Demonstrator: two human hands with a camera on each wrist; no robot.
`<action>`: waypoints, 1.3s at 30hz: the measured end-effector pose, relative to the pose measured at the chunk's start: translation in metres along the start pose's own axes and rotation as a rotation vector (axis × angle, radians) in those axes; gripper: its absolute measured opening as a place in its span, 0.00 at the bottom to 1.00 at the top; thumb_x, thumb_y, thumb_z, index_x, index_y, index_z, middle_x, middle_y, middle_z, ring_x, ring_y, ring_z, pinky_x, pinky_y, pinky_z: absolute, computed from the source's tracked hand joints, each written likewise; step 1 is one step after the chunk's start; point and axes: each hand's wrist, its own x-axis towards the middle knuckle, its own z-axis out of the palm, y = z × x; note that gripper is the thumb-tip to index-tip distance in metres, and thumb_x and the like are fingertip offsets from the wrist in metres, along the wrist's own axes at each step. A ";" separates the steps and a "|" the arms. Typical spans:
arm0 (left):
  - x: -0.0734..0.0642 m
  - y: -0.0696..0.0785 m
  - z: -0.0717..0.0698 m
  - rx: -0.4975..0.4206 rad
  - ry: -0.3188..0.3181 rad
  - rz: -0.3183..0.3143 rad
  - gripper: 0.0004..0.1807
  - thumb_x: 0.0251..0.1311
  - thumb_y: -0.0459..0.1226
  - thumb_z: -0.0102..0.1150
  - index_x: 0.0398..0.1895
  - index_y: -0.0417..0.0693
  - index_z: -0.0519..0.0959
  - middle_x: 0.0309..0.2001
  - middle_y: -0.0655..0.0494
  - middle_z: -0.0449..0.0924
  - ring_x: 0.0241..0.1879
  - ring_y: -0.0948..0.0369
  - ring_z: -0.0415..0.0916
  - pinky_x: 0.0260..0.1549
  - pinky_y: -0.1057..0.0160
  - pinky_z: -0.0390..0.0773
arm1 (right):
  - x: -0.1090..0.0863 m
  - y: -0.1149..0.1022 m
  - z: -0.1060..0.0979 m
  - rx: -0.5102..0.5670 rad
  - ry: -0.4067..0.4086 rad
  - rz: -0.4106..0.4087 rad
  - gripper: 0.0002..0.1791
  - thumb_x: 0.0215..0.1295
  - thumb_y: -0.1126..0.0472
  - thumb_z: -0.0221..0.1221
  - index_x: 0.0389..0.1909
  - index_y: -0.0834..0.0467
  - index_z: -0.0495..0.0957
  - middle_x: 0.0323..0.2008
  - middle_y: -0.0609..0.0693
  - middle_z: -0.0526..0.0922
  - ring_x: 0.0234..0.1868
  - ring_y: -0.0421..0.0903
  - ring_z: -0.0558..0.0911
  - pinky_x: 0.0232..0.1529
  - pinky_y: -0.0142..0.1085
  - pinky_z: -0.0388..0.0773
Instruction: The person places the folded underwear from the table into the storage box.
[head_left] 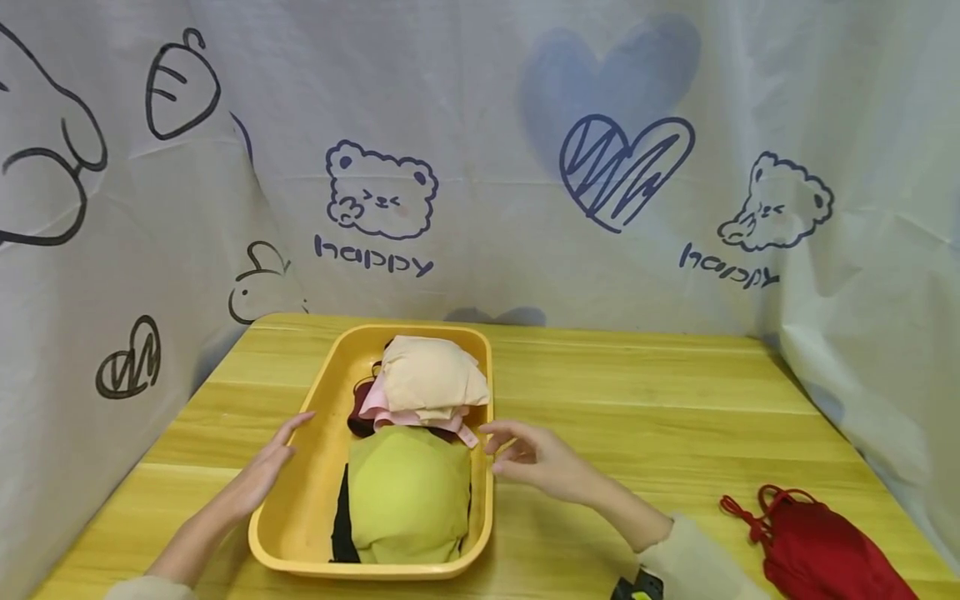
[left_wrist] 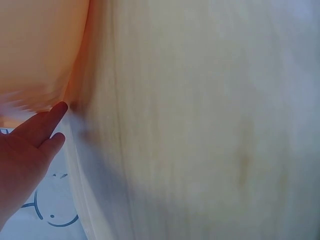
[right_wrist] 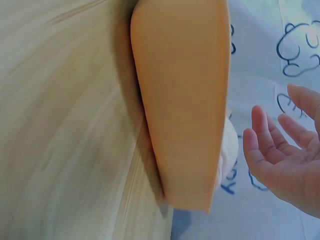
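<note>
A yellow plastic tray (head_left: 300,533) holds a bulging yellow-green cloth item (head_left: 408,492) at its near end. Behind that lie a cream cloth bundle (head_left: 431,375), some pink fabric (head_left: 375,404) with a small tag, and a dark red item (head_left: 362,412) with a thin cord. Something black (head_left: 342,529) shows beneath the yellow-green cloth. My left hand (head_left: 258,475) is at the tray's left side, fingers extended by the rim; the left wrist view shows its fingertips by the tray wall (left_wrist: 40,45). Beside the right rim, my right hand (head_left: 536,458) has loosely bent fingers and holds nothing.
A red drawstring bag (head_left: 825,542) lies at the right front of the wooden table (head_left: 637,383), partly cut off by the frame. White curtains (head_left: 480,100) with drawn bears and hearts enclose the table at the back and sides. A black strapped device (head_left: 637,586) shows near the right sleeve.
</note>
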 end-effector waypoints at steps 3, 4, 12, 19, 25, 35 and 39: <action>-0.001 0.000 0.000 0.002 0.000 0.001 0.25 0.65 0.30 0.25 0.66 0.32 0.49 0.66 0.27 0.42 0.64 0.31 0.34 0.53 0.28 0.38 | -0.012 0.003 -0.009 0.026 0.013 0.008 0.24 0.63 0.66 0.53 0.59 0.69 0.64 0.44 0.63 0.74 0.42 0.48 0.76 0.44 0.33 0.75; -0.001 0.000 0.000 0.001 0.002 0.000 0.25 0.65 0.30 0.25 0.66 0.32 0.49 0.66 0.27 0.42 0.64 0.32 0.34 0.53 0.28 0.38 | -0.016 0.005 -0.013 0.032 0.020 0.011 0.24 0.63 0.66 0.53 0.60 0.69 0.63 0.44 0.63 0.74 0.41 0.48 0.76 0.44 0.34 0.75; 0.001 0.002 -0.001 0.004 0.016 0.018 0.25 0.65 0.29 0.26 0.66 0.32 0.50 0.66 0.28 0.44 0.63 0.31 0.36 0.53 0.29 0.40 | -0.055 0.011 -0.038 0.040 0.066 0.050 0.25 0.65 0.63 0.51 0.61 0.68 0.61 0.48 0.66 0.71 0.44 0.42 0.75 0.45 0.33 0.75; 0.003 0.003 -0.003 0.005 0.020 0.025 0.25 0.64 0.28 0.26 0.66 0.32 0.50 0.66 0.28 0.44 0.64 0.32 0.35 0.53 0.29 0.40 | -0.075 0.013 -0.050 0.010 0.089 0.098 0.25 0.66 0.63 0.49 0.62 0.66 0.60 0.49 0.65 0.70 0.45 0.45 0.75 0.45 0.36 0.76; 0.002 0.003 -0.003 0.002 0.020 0.020 0.25 0.64 0.28 0.26 0.66 0.32 0.50 0.66 0.27 0.43 0.64 0.31 0.35 0.53 0.29 0.40 | -0.082 0.012 -0.055 0.012 0.092 0.114 0.24 0.67 0.64 0.48 0.62 0.67 0.60 0.49 0.65 0.71 0.45 0.42 0.76 0.45 0.38 0.76; 0.000 0.001 0.000 -0.004 0.008 0.026 0.25 0.65 0.29 0.25 0.66 0.31 0.49 0.66 0.27 0.42 0.63 0.31 0.34 0.53 0.28 0.38 | -0.103 0.006 -0.062 0.035 0.125 0.164 0.27 0.67 0.63 0.48 0.64 0.70 0.55 0.49 0.60 0.72 0.45 0.38 0.76 0.45 0.37 0.76; 0.000 0.001 0.000 -0.009 0.003 0.027 0.25 0.65 0.29 0.25 0.65 0.30 0.49 0.66 0.27 0.42 0.63 0.30 0.34 0.53 0.28 0.38 | -0.117 0.009 -0.068 0.042 0.167 0.148 0.24 0.67 0.64 0.47 0.64 0.62 0.59 0.48 0.50 0.74 0.45 0.37 0.76 0.45 0.34 0.75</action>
